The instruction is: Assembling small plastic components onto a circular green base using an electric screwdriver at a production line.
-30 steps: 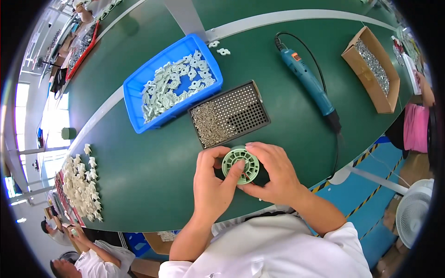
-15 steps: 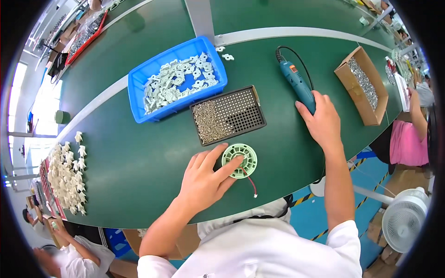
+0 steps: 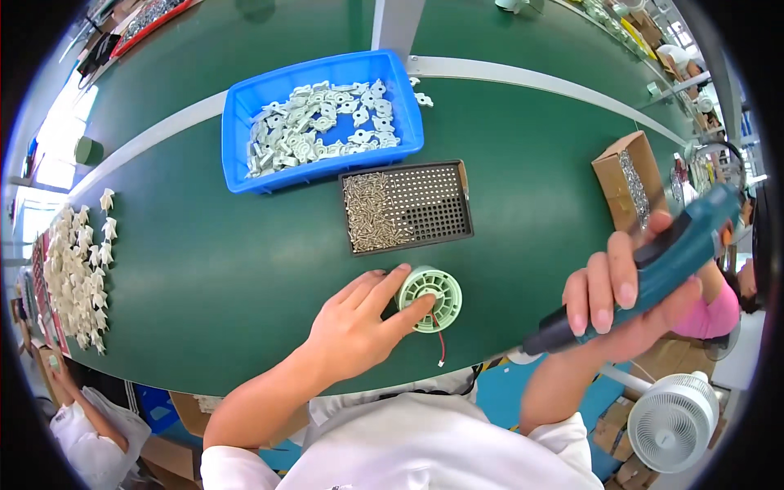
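My left hand (image 3: pixel 347 327) steadies a round, light green plastic housing (image 3: pixel 447 287) on the table, thumb on its slotted top and index finger along its left side. A thin red wire (image 3: pixel 442 347) with a small white connector trails from the housing toward the table's near edge. Raised at the right, my right hand (image 3: pixel 608 298) is wrapped round a teal electric screwdriver (image 3: pixel 679 249), its dark tip slanting down to the left. Just beyond the housing lies a black perforated tray (image 3: pixel 437 214), with loose screws (image 3: pixel 371 211) heaped on its left and others standing in its holes.
A blue bin (image 3: pixel 322 174) of pale plastic parts stands behind the tray. At the right is a cardboard box (image 3: pixel 606 184) of small metal pieces. White plastic parts (image 3: pixel 75 278) cover the table's left end. A white fan (image 3: pixel 674 420) and other people are beyond the table.
My right hand has lifted the screwdriver off the table's right side and swung it nearer me, tip now pointing down-left. My left hand stays on the housing. The view has shifted slightly.
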Available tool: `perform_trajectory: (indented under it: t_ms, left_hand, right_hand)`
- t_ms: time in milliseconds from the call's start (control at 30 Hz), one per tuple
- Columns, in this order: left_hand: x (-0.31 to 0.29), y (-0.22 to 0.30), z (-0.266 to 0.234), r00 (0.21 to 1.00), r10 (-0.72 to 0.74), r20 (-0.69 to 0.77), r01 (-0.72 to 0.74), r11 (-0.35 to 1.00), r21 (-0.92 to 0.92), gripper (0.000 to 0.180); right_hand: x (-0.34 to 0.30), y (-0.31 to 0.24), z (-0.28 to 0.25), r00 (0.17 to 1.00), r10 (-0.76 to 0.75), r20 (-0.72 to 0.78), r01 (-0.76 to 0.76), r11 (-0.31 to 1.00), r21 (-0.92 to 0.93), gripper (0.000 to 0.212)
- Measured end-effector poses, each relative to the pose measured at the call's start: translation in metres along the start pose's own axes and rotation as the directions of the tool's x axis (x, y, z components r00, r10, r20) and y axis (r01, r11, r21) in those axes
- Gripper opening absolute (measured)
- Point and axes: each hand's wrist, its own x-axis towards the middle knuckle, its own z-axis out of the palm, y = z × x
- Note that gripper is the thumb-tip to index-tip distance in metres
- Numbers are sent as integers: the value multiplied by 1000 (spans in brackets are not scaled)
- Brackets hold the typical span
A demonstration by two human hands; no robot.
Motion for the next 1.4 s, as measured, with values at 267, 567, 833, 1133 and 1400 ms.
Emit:
perform_trajectory:
  t_ms: [267, 567, 833, 1133, 1400]
  left_hand:
    - [0, 5, -2, 999, -37, 31, 37, 999, 14, 43]
    - [0, 2, -1, 999, -43, 1, 43, 999, -17, 40]
    - [1, 0, -3, 999, -35, 28, 36, 998, -43, 41]
    - [2, 2, -2, 999, -39, 16, 40, 998, -49, 43]
    - [-1, 2, -1, 999, -42, 8, 42, 998, -52, 43]
  right_hand:
    - [39, 32, 10, 958, -286, -17, 245, 850, -467, 76]
    - [59, 79, -18, 954, -293, -71, 188, 762, -619, 72]
    - [63, 86, -27, 939, -316, -134, 153, 734, -662, 69]
    - [66, 84, -28, 948, -293, -124, 120, 690, -714, 67]
    - [70, 81, -18, 937, -315, -152, 99, 655, -749, 67]
